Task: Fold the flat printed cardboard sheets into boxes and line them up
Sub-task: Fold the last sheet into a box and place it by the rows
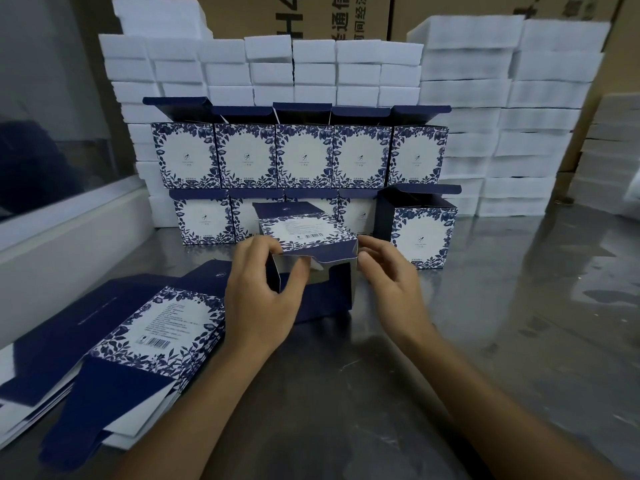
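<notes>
Your left hand [258,289] pinches the box [304,251] end flap to tuck it | your right hand [388,282], fingers curled, steadies the side | open end faces you for access.

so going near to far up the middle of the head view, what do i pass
left hand and right hand holding the half-folded box → front row of folded boxes → back row of folded boxes → white foam block stacks → brown cartons

steel table [519,306], white foam stacks [485,116]
</notes>
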`<control>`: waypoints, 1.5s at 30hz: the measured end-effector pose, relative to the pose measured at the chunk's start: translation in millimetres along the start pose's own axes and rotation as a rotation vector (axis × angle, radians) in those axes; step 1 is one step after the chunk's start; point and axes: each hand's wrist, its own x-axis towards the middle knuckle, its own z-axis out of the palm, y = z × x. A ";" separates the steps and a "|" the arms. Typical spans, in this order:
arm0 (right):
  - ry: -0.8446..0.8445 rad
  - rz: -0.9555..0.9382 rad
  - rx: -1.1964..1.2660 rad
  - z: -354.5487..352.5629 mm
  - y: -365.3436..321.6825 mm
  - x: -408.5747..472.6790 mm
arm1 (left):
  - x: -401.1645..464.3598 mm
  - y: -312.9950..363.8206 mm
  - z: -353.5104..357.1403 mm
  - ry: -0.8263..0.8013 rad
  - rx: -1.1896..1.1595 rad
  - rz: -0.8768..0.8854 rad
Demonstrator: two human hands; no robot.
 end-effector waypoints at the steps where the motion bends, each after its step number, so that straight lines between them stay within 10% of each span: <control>1: -0.001 0.002 -0.017 0.4 1.1 0.2 | 0.4 0.0 0.0 0.003 -0.004 0.005; 18: 0.232 -0.122 -0.358 -4.2 6.5 5.4 | 2.7 5.2 1.3 0.026 -0.284 -0.145; 45: -0.122 0.149 -0.361 -10.8 35.7 1.2 | 7.6 5.9 -3.7 -0.014 -0.153 -0.078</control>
